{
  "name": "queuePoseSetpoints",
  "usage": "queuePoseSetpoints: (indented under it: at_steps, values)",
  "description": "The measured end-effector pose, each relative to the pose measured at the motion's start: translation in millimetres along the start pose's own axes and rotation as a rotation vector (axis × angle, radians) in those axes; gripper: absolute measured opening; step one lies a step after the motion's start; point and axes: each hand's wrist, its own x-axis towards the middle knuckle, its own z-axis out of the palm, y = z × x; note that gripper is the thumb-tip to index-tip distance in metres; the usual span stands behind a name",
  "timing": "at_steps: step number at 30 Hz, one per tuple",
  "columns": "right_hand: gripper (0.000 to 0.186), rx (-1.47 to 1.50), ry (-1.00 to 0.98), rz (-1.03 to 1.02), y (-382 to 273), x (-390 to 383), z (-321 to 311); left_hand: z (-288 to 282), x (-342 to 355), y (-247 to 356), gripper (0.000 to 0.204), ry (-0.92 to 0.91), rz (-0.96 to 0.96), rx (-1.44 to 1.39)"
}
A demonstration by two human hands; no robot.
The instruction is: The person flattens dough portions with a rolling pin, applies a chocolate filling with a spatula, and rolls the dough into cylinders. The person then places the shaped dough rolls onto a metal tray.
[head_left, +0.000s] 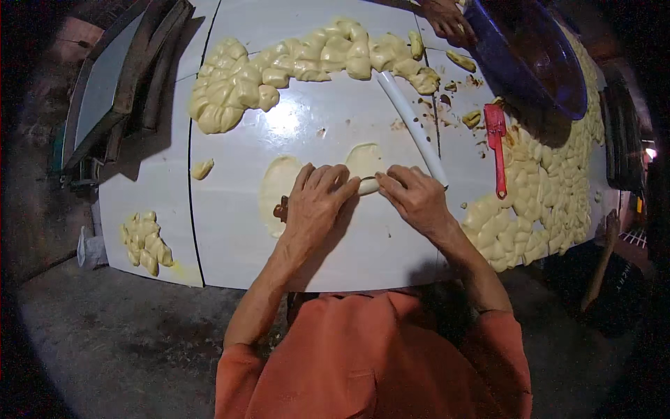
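On the white table, my left hand (315,206) and my right hand (417,199) pinch opposite ends of a short dough roll (368,186), fingers bent over it. The roll is part of a flattened dough piece (363,157), its upper portion still flat. Beside my left hand lies another flat oval of dough (272,178) with dark brown filling (281,208) on it, partly hidden by the hand. A long white rolling pin (408,122) lies diagonally just beyond my right hand.
Pale dough lumps lie at back (321,49), front left (146,244) and right (530,223). A red spatula (495,140) lies near a blue basin (578,98), where another person's hand (447,21) reaches in. Trays (105,91) stand left; another person (607,279) is at lower right.
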Motion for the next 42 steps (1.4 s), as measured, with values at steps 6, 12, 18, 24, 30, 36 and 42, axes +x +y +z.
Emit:
queuePoseSetpoints:
  at_steps: [6, 12, 18, 24, 30, 36, 42]
  values:
    - [0.033, 0.073, 0.052, -0.022, -3.8, 10.7, -0.5, 3.9, 1.4, -0.5, 0.032, -0.011, 0.070, -0.032]
    - [0.036, 0.054, 0.022, 0.078, 4.0, 19.6, -2.8, 0.0, 14.9, -4.3, 0.030, 0.009, 0.003, -0.049]
    - [0.035, -0.037, -0.001, 0.079, 14.6, 19.5, 5.2, 4.0, 17.3, -14.0, 0.025, -0.057, -0.009, 0.063]
    - [0.039, 0.076, 0.020, 0.015, 10.3, 15.5, 2.1, -1.0, 19.9, -3.7, 0.025, 0.027, 0.020, -0.054]
    - [0.039, -0.041, 0.137, 0.197, 8.7, 36.3, -4.2, 5.0, 25.5, -11.0, 0.033, 0.031, -0.071, 0.026]
    - [0.033, 0.063, 0.054, 0.257, 9.9, 17.8, 14.6, 6.6, 25.7, -12.2, 0.033, -0.036, -0.098, 0.071]
    - [0.031, 0.082, 0.115, 0.264, 12.8, 31.1, 12.9, 1.2, 35.1, -2.3, 0.033, 0.036, -0.175, 0.036]
